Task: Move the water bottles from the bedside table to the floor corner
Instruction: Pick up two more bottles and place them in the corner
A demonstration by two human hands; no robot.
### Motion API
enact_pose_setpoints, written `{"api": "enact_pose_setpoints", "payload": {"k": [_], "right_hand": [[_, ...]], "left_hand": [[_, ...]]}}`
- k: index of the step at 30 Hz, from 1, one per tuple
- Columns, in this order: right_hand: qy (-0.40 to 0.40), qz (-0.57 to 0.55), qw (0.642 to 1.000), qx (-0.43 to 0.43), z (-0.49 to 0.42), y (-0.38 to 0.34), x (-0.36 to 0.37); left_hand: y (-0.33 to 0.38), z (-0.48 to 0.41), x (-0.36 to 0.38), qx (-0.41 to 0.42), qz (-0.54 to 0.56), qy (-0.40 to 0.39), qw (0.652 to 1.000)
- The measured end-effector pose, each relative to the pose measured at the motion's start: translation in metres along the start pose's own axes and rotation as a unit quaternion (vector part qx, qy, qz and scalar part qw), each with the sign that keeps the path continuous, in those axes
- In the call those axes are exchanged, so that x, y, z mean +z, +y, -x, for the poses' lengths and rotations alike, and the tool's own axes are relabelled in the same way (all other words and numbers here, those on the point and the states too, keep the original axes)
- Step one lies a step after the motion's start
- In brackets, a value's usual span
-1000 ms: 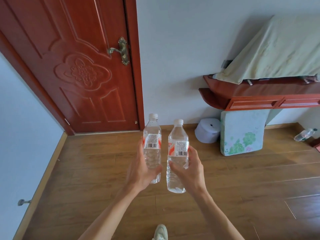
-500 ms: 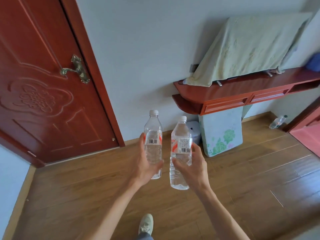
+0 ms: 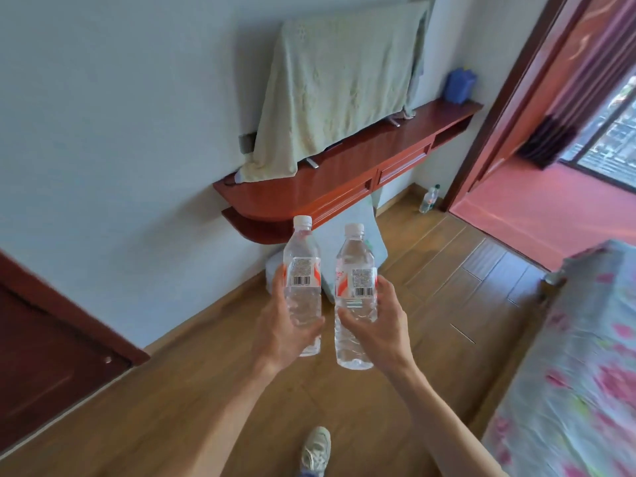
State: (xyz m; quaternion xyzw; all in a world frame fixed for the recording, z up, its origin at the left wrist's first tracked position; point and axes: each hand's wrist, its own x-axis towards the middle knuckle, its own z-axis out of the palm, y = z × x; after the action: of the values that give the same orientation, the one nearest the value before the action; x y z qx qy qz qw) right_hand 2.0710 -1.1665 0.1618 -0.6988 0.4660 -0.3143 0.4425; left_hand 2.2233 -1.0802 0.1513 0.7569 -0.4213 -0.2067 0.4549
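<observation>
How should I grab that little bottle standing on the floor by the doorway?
Probably round the middle of the floor bottle, coming from the open room side. It stands upright, with the wall behind it and the door frame close beside it.

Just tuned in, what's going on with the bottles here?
A person on the wooden floor has a water bottle in each hand: the left hand grips the left bottle and the right hand grips the right bottle, both upright in the air. Neither is set down yet. A third bottle stands in the floor corner beside the doorway.
</observation>
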Motion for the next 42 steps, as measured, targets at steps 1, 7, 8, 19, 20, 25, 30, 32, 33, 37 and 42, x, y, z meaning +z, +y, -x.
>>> {"api": "enact_pose_setpoints", "payload": {"k": [1, 7, 8, 19, 20, 25, 30, 32, 33, 37, 42], "right_hand": [[0.015, 0.001, 1.000, 0.006, -0.012, 0.003, -0.006], [0.088, 0.007, 0.996, 0.029, -0.076, 0.011, -0.048], [0.101, 0.008, 0.994, 0.031, -0.084, 0.013, -0.056], [0.211, -0.029, 0.974, 0.071, -0.157, 0.058, -0.141], [0.217, -0.034, 0.973, 0.075, -0.163, 0.063, -0.148], [0.234, -0.033, 0.968, 0.080, -0.207, 0.089, -0.197], [0.233, -0.028, 0.969, 0.075, -0.251, 0.115, -0.255], [0.230, -0.030, 0.970, 0.072, -0.266, 0.123, -0.278], [0.228, -0.032, 0.971, 0.071, -0.273, 0.127, -0.288], [0.227, -0.036, 0.971, 0.071, -0.297, 0.141, -0.326], [0.235, -0.047, 0.968, 0.078, -0.321, 0.156, -0.363]], "left_hand": [[0.003, -0.015, 0.010, 0.008, -0.002, -0.011, 1.000], [0.034, -0.094, 0.057, 0.051, 0.030, -0.099, 0.993], [0.040, -0.105, 0.065, 0.055, 0.031, -0.111, 0.992], [0.104, -0.187, 0.165, 0.101, 0.030, -0.202, 0.974], [0.108, -0.193, 0.173, 0.107, 0.034, -0.207, 0.972], [0.133, -0.226, 0.234, 0.122, 0.019, -0.219, 0.968], [0.168, -0.254, 0.297, 0.118, 0.018, -0.211, 0.970], [0.182, -0.264, 0.322, 0.117, 0.016, -0.208, 0.971], [0.189, -0.269, 0.334, 0.115, 0.016, -0.207, 0.971], [0.210, -0.289, 0.378, 0.122, 0.019, -0.211, 0.970], [0.235, -0.309, 0.419, 0.137, 0.037, -0.225, 0.964]]}}
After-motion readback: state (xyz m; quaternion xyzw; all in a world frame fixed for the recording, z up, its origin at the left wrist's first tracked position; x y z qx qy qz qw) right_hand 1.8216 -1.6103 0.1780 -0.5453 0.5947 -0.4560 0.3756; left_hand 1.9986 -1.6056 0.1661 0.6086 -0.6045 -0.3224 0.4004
